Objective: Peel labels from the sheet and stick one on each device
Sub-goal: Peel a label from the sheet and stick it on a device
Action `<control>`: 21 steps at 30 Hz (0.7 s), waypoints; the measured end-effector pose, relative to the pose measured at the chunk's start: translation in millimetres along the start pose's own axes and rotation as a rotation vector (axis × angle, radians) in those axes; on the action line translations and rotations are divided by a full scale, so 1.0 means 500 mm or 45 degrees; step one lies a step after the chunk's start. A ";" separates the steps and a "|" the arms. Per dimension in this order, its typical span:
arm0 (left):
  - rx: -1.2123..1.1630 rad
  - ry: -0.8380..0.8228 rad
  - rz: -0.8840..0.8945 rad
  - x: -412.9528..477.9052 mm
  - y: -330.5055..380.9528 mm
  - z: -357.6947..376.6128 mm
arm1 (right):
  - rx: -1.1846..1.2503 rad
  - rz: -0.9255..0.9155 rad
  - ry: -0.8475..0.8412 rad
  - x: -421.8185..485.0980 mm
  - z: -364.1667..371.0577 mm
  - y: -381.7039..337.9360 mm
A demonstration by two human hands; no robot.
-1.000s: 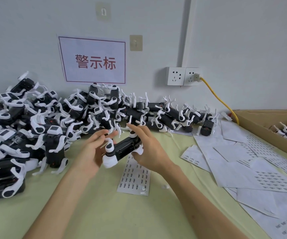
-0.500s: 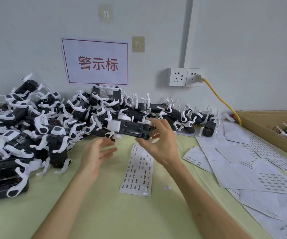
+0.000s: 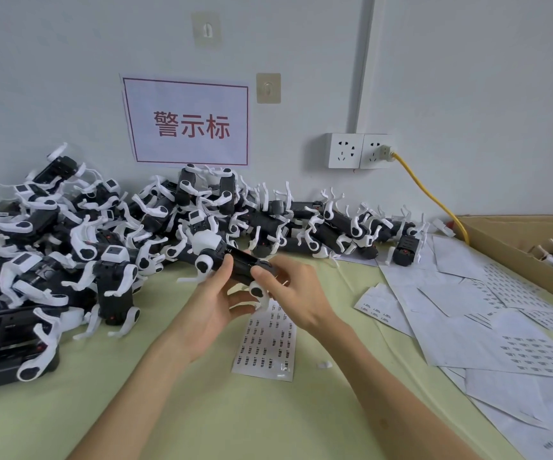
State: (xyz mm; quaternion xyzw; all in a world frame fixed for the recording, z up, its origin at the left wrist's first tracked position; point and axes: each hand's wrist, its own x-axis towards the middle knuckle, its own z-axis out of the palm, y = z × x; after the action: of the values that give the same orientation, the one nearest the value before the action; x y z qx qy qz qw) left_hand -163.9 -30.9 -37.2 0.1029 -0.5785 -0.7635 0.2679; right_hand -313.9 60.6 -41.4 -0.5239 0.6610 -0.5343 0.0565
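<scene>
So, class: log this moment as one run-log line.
left hand: grips device | right hand: grips device | label sheet: flat on table, below hands | pile of devices: left

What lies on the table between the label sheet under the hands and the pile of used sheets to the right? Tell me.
In the head view, between the label sheet and the used sheets lies bare green table, apart from one small white scrap.

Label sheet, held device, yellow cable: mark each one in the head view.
label sheet (image 3: pixel 265 346): head view, middle of the printed sheet lying on the table.
held device (image 3: pixel 241 264): head view, black body showing between the two hands.
yellow cable (image 3: pixel 434 199): head view, midway along its run down from the wall socket.
</scene>
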 end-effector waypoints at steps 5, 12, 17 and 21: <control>0.032 -0.034 0.038 -0.003 0.003 0.009 | 0.251 0.080 -0.161 -0.002 -0.004 -0.008; 0.035 -0.032 0.032 -0.003 0.001 0.012 | 0.394 0.103 -0.271 0.000 -0.007 -0.023; 0.080 0.065 -0.007 -0.006 0.004 0.015 | 0.314 0.089 -0.265 -0.001 0.000 -0.023; 0.135 0.135 -0.012 -0.007 0.005 0.020 | 0.291 0.050 -0.260 -0.006 0.000 -0.027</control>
State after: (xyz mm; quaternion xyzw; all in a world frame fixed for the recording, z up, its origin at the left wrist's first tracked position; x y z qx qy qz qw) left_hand -165.0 -21.0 -32.3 0.1599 -0.6026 -0.7266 0.2886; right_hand -304.0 64.6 -32.6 -0.5526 0.5966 -0.5490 0.1930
